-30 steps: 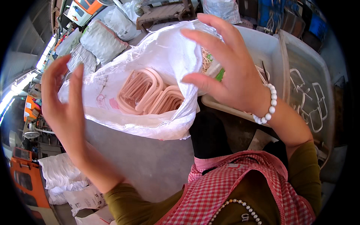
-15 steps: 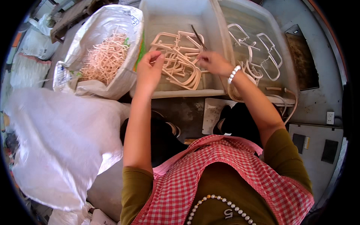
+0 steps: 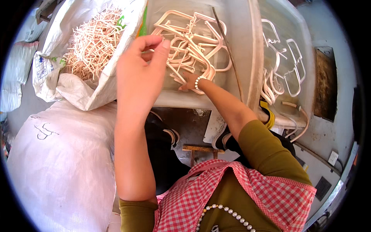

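My left hand (image 3: 141, 71) hovers between the white sack and the bin, its thumb and forefinger drawn together. A tiny pale bit may be at the fingertips; I cannot make it out. Down at the near side of the pile of pale pink moulded plastic frames (image 3: 193, 50), my right hand (image 3: 190, 82) has its fingers spread against the lowest pieces. Some of its fingers are hidden by the strips. The pile lies in a translucent plastic bin (image 3: 176, 98). Thin pale pink plastic sticks (image 3: 94, 44) fill the open white sack (image 3: 83, 94) at the left.
A second translucent bin (image 3: 305, 33) on the right holds more pale frames (image 3: 295, 67). A dark thin rod (image 3: 228, 46) leans along the first bin's right side. A stuffed white sack (image 3: 65, 162) bulges at lower left. Hoses (image 3: 303, 125) hang by the right bin.
My right hand has moved left and nearer, to the pile's near edge. My left hand has shifted left and appears larger. The view has shifted, and the dark rod now lies farther right.
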Demonstrator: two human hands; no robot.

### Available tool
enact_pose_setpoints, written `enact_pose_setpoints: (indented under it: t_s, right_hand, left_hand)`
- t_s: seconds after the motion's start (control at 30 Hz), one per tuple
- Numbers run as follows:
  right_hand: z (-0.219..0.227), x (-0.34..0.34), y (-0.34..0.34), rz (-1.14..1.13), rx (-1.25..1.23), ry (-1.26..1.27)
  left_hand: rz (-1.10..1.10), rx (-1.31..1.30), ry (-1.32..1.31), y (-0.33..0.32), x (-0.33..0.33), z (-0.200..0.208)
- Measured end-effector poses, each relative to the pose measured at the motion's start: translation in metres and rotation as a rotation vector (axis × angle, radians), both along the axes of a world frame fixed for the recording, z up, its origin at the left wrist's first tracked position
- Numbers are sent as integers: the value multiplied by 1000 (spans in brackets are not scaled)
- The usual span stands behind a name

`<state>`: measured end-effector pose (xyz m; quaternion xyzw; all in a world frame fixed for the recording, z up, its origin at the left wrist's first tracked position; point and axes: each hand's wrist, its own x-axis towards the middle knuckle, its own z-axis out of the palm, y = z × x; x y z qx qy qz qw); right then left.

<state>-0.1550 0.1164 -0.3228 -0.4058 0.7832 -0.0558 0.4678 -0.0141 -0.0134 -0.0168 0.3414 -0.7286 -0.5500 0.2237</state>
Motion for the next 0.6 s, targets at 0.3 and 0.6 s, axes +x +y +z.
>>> enact_pose_setpoints:
  t_s: [0.3, 0.6]
  right_hand:
    - [-18, 9, 19, 133, 67, 109]
    - [175, -45, 40, -753, -351, -955]
  left_hand:
    - [52, 94, 58, -13, -1, -7]
    - [-104, 53, -67, -3, -2, -26]
